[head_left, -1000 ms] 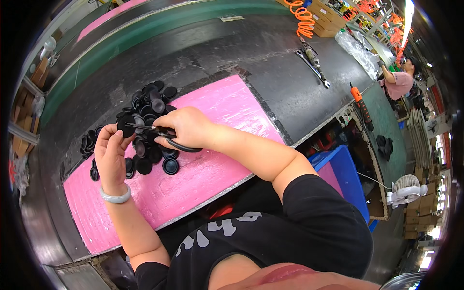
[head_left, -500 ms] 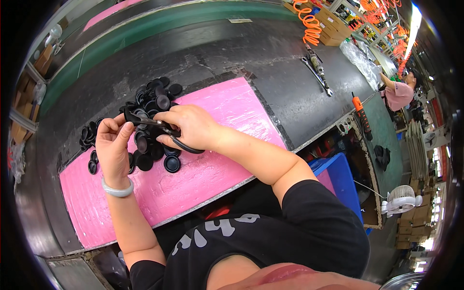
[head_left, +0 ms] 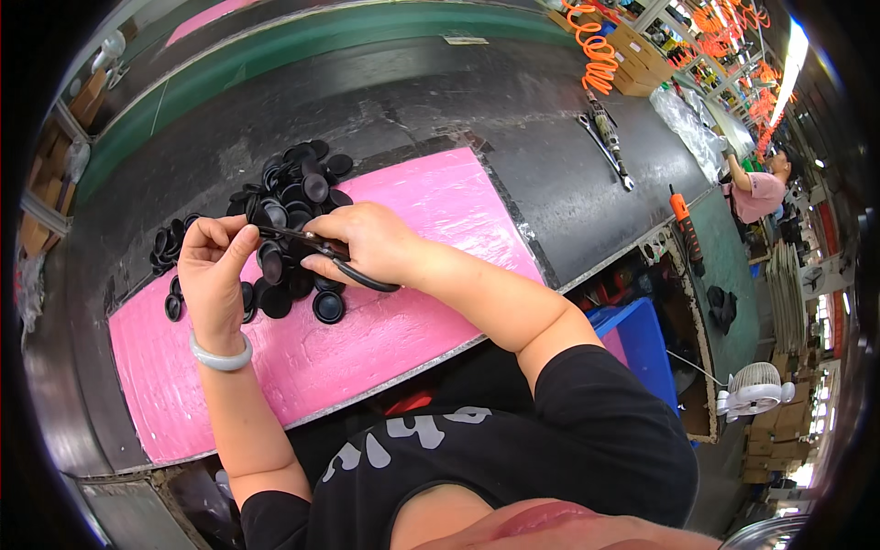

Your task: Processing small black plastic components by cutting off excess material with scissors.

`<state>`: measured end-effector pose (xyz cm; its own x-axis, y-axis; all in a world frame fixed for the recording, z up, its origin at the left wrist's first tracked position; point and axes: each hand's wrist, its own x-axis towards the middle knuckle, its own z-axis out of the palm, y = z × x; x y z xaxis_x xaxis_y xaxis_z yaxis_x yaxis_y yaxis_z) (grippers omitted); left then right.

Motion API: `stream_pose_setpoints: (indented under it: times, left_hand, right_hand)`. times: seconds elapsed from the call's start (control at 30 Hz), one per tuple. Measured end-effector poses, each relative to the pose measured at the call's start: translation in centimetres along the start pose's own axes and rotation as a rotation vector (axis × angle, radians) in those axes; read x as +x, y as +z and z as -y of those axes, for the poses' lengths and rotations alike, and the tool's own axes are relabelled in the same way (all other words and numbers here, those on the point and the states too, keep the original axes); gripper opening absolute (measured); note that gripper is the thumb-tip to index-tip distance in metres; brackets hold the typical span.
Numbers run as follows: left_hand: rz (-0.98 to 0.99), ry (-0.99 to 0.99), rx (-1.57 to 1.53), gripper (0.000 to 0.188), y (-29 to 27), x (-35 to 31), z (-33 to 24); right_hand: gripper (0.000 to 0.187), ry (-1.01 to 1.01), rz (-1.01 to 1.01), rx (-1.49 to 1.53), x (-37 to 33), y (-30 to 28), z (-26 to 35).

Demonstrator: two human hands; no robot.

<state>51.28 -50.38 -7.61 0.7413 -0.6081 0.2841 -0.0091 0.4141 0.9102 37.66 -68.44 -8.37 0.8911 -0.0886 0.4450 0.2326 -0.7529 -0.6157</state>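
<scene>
My left hand [head_left: 213,284], a pale bangle on its wrist, is closed with thumb and forefinger in a pinch at a small black rubber-looking piece [head_left: 249,213], mostly hidden by the fingers. My right hand [head_left: 374,240] grips black-handled scissors [head_left: 317,242]; their blades point left and reach the left fingertips. Under and behind both hands lies a heap of round black caps [head_left: 314,187], some dished, some face down. One cap [head_left: 328,307] rests near the heap's front edge on the pink sheet [head_left: 431,206]. More caps [head_left: 165,246] lie left of my left hand.
On the dark worktop [head_left: 541,165], a spanner [head_left: 600,139] lies beside a slim air tool [head_left: 605,128] under an orange coiled hose [head_left: 598,64]. A blue bin [head_left: 649,353] stands below the edge at right, near a white fan [head_left: 757,389]. A co-worker [head_left: 759,194] works far right.
The scissor blades look closer together than before, and the right hand has shifted slightly right. The black piece at my left fingertips shows less. The view has moved a little.
</scene>
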Motion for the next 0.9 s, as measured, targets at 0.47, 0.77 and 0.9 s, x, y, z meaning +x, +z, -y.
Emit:
stream_pose_setpoints:
  times: [0.47,0.77,0.9]
  left_hand:
    - [-0.080,0.072,0.063,0.019,0.0,-0.1,1.1]
    - [0.065,-0.183,-0.394,0.025,0.3,0.1,0.8]
    - [0.022,-0.182,-0.298,0.026,0.8,-0.4,1.7]
  right_hand:
    - [0.021,-0.029,-0.010,-0.036,-0.3,0.2,0.5]
    - [0.030,0.209,0.218,0.411,-0.3,0.4,0.4]
    - [0.025,0.239,0.187,0.608,-0.4,1.2,-0.2]
